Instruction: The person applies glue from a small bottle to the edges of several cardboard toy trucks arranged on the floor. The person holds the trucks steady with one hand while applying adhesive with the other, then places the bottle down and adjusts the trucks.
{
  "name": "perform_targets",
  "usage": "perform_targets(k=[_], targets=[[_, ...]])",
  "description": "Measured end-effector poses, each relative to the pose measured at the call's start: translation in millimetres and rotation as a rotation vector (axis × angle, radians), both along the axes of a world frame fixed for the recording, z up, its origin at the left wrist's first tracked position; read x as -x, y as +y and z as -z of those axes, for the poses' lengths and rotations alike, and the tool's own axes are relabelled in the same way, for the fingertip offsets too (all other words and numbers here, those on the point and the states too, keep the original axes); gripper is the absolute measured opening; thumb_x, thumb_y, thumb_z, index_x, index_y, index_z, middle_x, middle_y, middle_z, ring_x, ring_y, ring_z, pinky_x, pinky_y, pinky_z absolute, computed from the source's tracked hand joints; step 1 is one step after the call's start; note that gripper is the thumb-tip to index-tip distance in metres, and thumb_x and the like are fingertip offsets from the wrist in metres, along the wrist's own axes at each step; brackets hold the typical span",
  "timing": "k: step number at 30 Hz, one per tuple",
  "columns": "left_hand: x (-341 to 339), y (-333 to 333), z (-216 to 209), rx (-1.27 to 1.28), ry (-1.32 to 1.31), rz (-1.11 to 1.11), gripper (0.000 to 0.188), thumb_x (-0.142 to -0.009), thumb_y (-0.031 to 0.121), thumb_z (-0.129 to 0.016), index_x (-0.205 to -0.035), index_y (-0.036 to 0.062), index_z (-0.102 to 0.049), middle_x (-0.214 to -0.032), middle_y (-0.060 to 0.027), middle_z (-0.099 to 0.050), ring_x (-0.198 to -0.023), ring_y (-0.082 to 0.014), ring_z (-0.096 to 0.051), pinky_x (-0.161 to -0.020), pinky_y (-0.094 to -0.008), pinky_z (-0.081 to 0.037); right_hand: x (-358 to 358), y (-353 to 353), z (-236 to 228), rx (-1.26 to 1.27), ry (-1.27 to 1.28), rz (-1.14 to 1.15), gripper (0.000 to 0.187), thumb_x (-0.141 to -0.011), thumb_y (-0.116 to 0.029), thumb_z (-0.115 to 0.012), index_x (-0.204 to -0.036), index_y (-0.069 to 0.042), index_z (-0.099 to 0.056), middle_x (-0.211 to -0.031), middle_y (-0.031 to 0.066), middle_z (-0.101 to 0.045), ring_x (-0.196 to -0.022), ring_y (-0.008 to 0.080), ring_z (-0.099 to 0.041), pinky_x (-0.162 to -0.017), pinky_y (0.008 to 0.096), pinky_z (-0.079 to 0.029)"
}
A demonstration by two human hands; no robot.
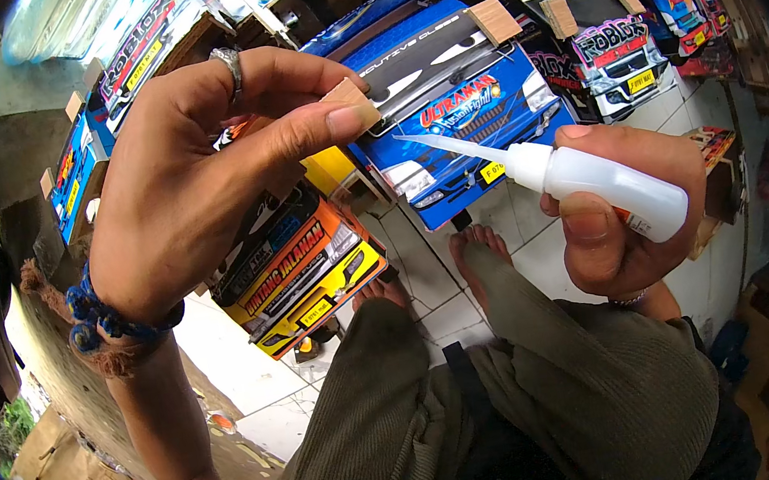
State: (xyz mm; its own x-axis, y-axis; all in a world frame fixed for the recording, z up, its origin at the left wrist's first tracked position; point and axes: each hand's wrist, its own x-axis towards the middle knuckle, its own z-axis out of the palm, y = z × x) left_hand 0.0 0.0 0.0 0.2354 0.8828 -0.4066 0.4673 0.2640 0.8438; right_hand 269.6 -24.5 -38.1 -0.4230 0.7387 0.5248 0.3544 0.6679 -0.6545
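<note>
The right hand (652,150) is closed around a white squeeze bottle (623,191), thumb on the near side and fingers on the far side. How full the bottle is cannot be told through its wall. Its long tapered nozzle (450,144) runs out to the left of that hand, and its tip ends just beside the left thumb.

The left hand (161,176) is pinched together on a small wooden piece (350,100), held between thumb and fingertips at the hand's right end. The piece lies well to the left of the right hand, near the upper left part of a blue box-shaped toy truck (534,92). Whether the piece touches the truck cannot be told.

The blue truck's front spreads to the right of the left hand and beyond the bottle; a wooden block (494,22) sits at its top right corner. Below the left hand is a yellow and orange toy truck (312,273). Beyond the right hand, farther off, stands a black toy truck (615,48) with two wooden blocks along its top edge.
</note>
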Motion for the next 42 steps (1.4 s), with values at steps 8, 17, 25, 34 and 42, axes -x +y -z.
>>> perform_targets(k=[8, 17, 25, 34, 42], targets=[[4.1, 0.9, 7.4, -0.040, -0.044, 0.024, 0.034, -0.092, 0.021, -0.073, -0.119, 0.0008, -0.068, -0.108, -0.0077, -0.073, -0.100, -0.0127, -0.067, -0.093, -0.0280, -0.052, 0.6, 1.1, 0.3, -0.033, -0.025, -0.008, 0.040, -0.094, -0.019, -0.061, -0.118, 0.010, -0.046, -0.091, 0.0179, -0.064, -0.063, 0.0150, -0.066, -0.059, 0.0271, -0.056], [5.3, 1.5, 9.5, -0.024, -0.059, 0.037, 0.034, -0.093, 0.019, -0.071, -0.121, 0.0000, -0.067, -0.110, -0.0087, -0.072, -0.102, -0.0139, -0.067, -0.095, -0.0289, -0.051, 3.9, 0.0, -2.3, -0.043, -0.071, 0.014, 0.042, -0.093, -0.020, -0.062, -0.119, 0.010, -0.047, -0.090, 0.0167, -0.066, -0.064, 0.0149, -0.066, -0.060, 0.0254, -0.056], [6.3, -0.7, 9.2, -0.113, -0.025, 0.056, 0.034, -0.096, 0.023, -0.067, -0.122, 0.0011, -0.066, -0.110, -0.0082, -0.072, -0.102, -0.0137, -0.067, -0.094, -0.0286, -0.052, 6.1, -1.6, -3.2, -0.044, -0.086, 0.035, 0.039, -0.095, -0.022, -0.062, -0.117, 0.007, -0.048, -0.100, 0.0176, -0.066, -0.064, 0.0144, -0.067, -0.057, 0.0251, -0.055], [49.8, -33.7, 2.0, -0.595, 0.018, -0.182, 0.035, -0.104, 0.024, -0.053, -0.130, 0.0016, -0.061, -0.126, -0.0093, -0.064, -0.114, -0.0167, -0.062, -0.101, -0.0335, -0.046, 5.4, -1.6, -5.8, -0.125, -0.124, 0.017, 0.042, -0.094, -0.024, -0.065, -0.115, 0.008, -0.050, -0.103, 0.0195, -0.067, -0.074, 0.0174, -0.067, -0.068, 0.0292, -0.057], [96.8, -112.5, 45.5, -0.575, -0.316, -0.895, 0.033, -0.104, 0.027, -0.055, -0.127, 0.0045, -0.061, -0.101, -0.0040, -0.067, -0.092, -0.0102, -0.061, -0.078, -0.0273, -0.049, 8.1, 2.7, -4.5, -0.172, -0.040, -0.003, 0.042, -0.079, -0.012, -0.082, -0.106, 0.007, -0.057, -0.091, 0.0181, -0.072, -0.076, 0.0264, -0.074, -0.066, 0.0342, -0.061]])
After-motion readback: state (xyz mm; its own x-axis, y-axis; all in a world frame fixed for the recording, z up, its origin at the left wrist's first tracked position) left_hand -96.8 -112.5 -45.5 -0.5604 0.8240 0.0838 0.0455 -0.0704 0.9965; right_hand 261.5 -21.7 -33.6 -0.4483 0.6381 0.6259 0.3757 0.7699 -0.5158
